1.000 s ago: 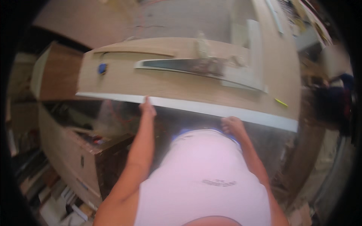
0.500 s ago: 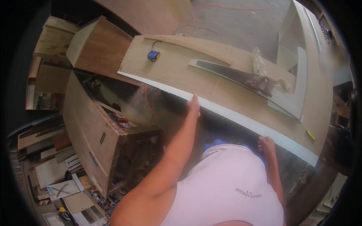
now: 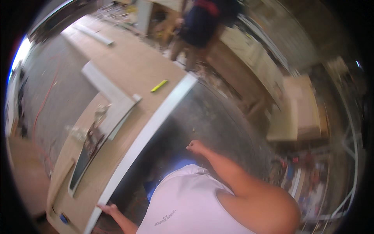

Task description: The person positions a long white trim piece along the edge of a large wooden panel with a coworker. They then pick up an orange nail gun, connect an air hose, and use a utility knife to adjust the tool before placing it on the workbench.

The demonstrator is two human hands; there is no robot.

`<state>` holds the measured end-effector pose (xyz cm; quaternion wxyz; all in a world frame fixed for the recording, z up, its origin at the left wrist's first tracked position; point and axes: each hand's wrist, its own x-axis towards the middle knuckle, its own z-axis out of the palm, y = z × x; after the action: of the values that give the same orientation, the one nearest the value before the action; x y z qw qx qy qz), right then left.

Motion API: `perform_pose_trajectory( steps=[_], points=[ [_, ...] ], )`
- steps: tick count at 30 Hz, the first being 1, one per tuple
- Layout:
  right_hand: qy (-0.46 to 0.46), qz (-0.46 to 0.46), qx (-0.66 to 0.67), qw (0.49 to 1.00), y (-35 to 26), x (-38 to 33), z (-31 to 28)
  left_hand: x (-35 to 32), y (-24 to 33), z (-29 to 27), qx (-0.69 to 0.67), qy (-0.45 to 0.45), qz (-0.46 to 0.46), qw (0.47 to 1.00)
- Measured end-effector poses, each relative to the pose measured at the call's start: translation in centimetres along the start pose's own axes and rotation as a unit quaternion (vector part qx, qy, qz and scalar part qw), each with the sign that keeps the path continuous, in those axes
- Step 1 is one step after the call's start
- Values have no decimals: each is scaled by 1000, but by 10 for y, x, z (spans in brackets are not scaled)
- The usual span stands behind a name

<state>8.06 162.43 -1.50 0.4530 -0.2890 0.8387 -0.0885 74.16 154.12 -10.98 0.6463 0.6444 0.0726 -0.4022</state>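
My left hand [image 3: 107, 208] is at the long white edge strip [image 3: 136, 144] of a large plywood panel [image 3: 150, 58], its fingers closed over the rim. Away from the panel, my right hand [image 3: 195, 147] hangs in front of my body, fingers curled together; whatever may be in them is too small to make out. On the panel lie a handsaw [image 3: 79, 168], pale boards joined in an L [image 3: 109, 87], a yellow-green pen-like tool [image 3: 159, 85] and a blue tape measure [image 3: 64, 218]. A curved wooden strip [image 3: 64, 183] lies near the panel's far side.
Another person [image 3: 198, 29] in dark clothes stands beyond the panel's end. Brown wooden boards [image 3: 237, 72] and a box-like wooden piece [image 3: 298, 109] are at the right, above a cluttered pile [image 3: 304, 179]. An orange cord [image 3: 41, 107] runs over the floor at left.
The view has swung to the right, bringing the other person and the right side of the room in. My left hand stays at the white edge; my right hand is farther from it.
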Motion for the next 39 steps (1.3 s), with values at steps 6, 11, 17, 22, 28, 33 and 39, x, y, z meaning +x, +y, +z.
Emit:
perform_pose_trajectory(
  steps=[6,11,17,22,28,33,39],
  points=[
    [37,175,148,973,154,-39,6,-76,-40,10,13,-159,-251,955],
    [75,247,306,917,260,-98,46,-154,-137,84,355,-302,-297,833],
    [154,153,312,925,367,-158,67,-308,-290,176,546,-472,-268,638],
    [161,224,366,889,486,-209,65,-457,-404,219,618,-571,-216,495],
    [248,288,452,807,597,-228,59,-605,-521,237,698,-629,-93,329],
    [294,329,180,879,705,-213,141,-690,-614,204,727,-658,-62,185],
    [262,374,656,601,664,-278,102,-761,-707,213,712,-685,108,-106]
  ],
)
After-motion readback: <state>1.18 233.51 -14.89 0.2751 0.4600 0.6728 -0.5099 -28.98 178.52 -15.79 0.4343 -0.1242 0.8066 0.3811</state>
